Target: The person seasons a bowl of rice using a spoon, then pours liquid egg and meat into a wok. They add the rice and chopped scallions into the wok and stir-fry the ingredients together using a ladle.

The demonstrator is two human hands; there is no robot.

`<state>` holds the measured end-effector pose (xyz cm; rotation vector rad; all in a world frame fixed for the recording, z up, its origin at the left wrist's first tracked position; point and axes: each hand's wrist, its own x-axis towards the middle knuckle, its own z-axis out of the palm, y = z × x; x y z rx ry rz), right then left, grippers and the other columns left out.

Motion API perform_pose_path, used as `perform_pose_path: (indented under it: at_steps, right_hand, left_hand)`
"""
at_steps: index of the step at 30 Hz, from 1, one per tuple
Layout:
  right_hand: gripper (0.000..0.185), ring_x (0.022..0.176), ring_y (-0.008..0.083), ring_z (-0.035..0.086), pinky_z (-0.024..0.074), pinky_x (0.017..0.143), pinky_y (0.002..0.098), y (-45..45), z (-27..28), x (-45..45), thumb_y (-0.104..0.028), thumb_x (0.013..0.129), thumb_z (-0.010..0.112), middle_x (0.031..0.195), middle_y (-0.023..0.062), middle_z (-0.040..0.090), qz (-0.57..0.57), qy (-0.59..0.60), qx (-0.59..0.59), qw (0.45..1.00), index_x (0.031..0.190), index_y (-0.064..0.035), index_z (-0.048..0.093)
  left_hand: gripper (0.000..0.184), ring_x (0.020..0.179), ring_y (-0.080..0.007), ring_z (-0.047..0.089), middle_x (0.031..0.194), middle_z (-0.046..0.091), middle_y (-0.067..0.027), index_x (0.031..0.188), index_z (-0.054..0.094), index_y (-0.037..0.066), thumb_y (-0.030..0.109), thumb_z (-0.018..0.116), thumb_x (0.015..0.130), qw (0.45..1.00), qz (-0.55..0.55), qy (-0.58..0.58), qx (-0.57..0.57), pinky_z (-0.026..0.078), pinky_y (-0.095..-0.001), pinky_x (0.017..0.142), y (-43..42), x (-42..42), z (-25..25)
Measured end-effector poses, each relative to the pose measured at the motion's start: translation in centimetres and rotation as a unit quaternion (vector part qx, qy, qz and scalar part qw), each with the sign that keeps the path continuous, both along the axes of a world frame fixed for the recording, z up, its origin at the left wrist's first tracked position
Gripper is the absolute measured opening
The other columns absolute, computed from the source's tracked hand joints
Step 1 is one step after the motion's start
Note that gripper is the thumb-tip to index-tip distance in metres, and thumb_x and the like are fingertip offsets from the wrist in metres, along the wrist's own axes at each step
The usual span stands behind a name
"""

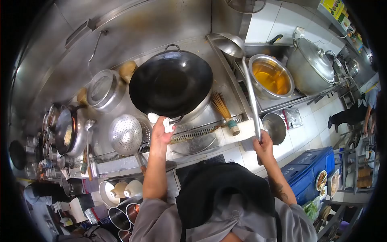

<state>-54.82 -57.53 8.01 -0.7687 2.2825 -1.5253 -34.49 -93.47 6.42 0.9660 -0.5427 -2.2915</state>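
A large black wok [171, 82] sits on the steel range. My left hand [163, 131] is closed on a folded white cloth [154, 118] at the wok's near handle. The wok's inside looks dark and bare. My right hand [264, 146] is wrapped round the long handle of a steel ladle [229, 43]. The ladle's bowl hangs up and away from me, between the wok and a steel pot of amber liquid [271, 76]. A bamboo wok brush [225, 113] lies between my hands, its tied end on a white towel [242, 132].
A perforated skimmer [125, 135] lies left of my left arm, and a lidded pot [105, 90] stands behind it. Further left is another wok [66, 131]. A big lidded stockpot [312, 66] stands right. Blue bins [308, 169] are at lower right. Another person [358, 109] stands far right.
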Motion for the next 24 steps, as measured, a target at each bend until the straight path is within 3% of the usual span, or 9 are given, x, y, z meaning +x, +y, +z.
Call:
perform_pose_path:
  at_steps: [3,6,9,13,19,20,23,24]
  right_hand:
    - [0.033,0.051,0.0054,0.047,0.0401,0.045,0.0224,-1.9,3.0,-0.8,-0.003,0.086,0.055,0.071,0.0004,0.053,0.108,-0.045,-0.052,0.992,0.118,0.0018,0.049]
    - [0.035,0.051,0.0056,0.047,0.0401,0.046,0.0224,-3.2,7.7,-1.1,-0.004,0.087,0.055,0.071,0.0005,0.053,0.183,-0.166,-0.044,0.968,0.121,0.0010,0.048]
    - [0.039,0.057,0.0060,0.048,0.0420,0.050,0.0228,-3.2,10.0,-2.2,-0.006,0.087,0.056,0.076,0.0007,0.053,0.266,-0.200,-0.032,0.942,0.123,0.0037,0.046]
    - [0.031,0.053,0.0074,0.048,0.0417,0.047,0.0230,-2.6,11.3,-2.9,-0.008,0.086,0.053,0.070,0.0014,0.051,0.331,-0.201,-0.013,0.922,0.115,0.0001,0.049]
    - [0.026,0.055,0.0099,0.054,0.0462,0.051,0.0260,-1.1,9.7,-4.2,-0.009,0.085,0.052,0.070,0.0049,0.053,0.387,-0.041,-0.052,0.920,0.109,0.0015,0.049]
    - [0.025,0.057,0.0167,0.058,0.0470,0.054,0.0305,-0.7,10.4,-4.3,-0.010,0.084,0.053,0.069,0.0105,0.056,0.386,-0.028,-0.045,0.921,0.106,0.0027,0.049]
    - [0.024,0.060,0.0254,0.060,0.0467,0.057,0.0363,0.7,12.0,-4.9,-0.011,0.083,0.054,0.070,0.0156,0.057,0.383,0.040,-0.056,0.921,0.102,0.0033,0.048]
    - [0.025,0.066,0.0359,0.060,0.0456,0.062,0.0427,1.1,12.0,-4.9,-0.012,0.082,0.055,0.073,0.0210,0.058,0.378,0.042,-0.059,0.923,0.099,0.0042,0.046]
  left_hand:
    - [0.005,0.055,-0.0177,0.055,0.064,0.055,-0.0027,0.076,0.054,0.011,0.009,0.057,0.078,1.000,-0.015,-0.023,-0.014,0.044,-0.0309,0.043,1.4,0.0,2.4]
    - [0.007,0.056,-0.0204,0.055,0.065,0.056,-0.0042,0.074,0.053,0.012,0.012,0.056,0.081,0.999,-0.037,-0.020,0.006,0.044,-0.0322,0.045,2.6,-0.1,4.4]
    - [0.009,0.056,-0.0218,0.055,0.064,0.055,-0.0052,0.074,0.052,0.011,0.013,0.056,0.081,0.998,-0.053,-0.025,0.003,0.044,-0.0318,0.045,4.1,-0.7,6.3]
    - [0.011,0.054,-0.0218,0.052,0.062,0.053,-0.0057,0.071,0.052,0.010,0.014,0.056,0.081,0.998,-0.036,-0.043,-0.022,0.043,-0.0317,0.043,7.9,-2.1,10.1]
    - [0.012,0.053,-0.0207,0.052,0.060,0.052,-0.0052,0.069,0.052,0.010,0.013,0.056,0.080,0.996,-0.041,-0.074,-0.039,0.043,-0.0303,0.042,12.6,-4.3,15.1]
    - [0.011,0.053,-0.0205,0.053,0.060,0.052,-0.0049,0.069,0.052,0.011,0.013,0.056,0.080,0.994,-0.040,-0.083,-0.053,0.043,-0.0300,0.042,13.4,-4.7,15.9]
    - [0.010,0.055,-0.0194,0.055,0.061,0.053,-0.0036,0.071,0.053,0.011,0.015,0.057,0.079,0.991,-0.058,-0.099,-0.073,0.043,-0.0285,0.041,15.1,-5.9,17.8]
    - [0.010,0.055,-0.0191,0.055,0.062,0.054,-0.0034,0.071,0.053,0.011,0.015,0.058,0.079,0.989,-0.063,-0.105,-0.085,0.044,-0.0284,0.041,15.4,-6.1,18.1]
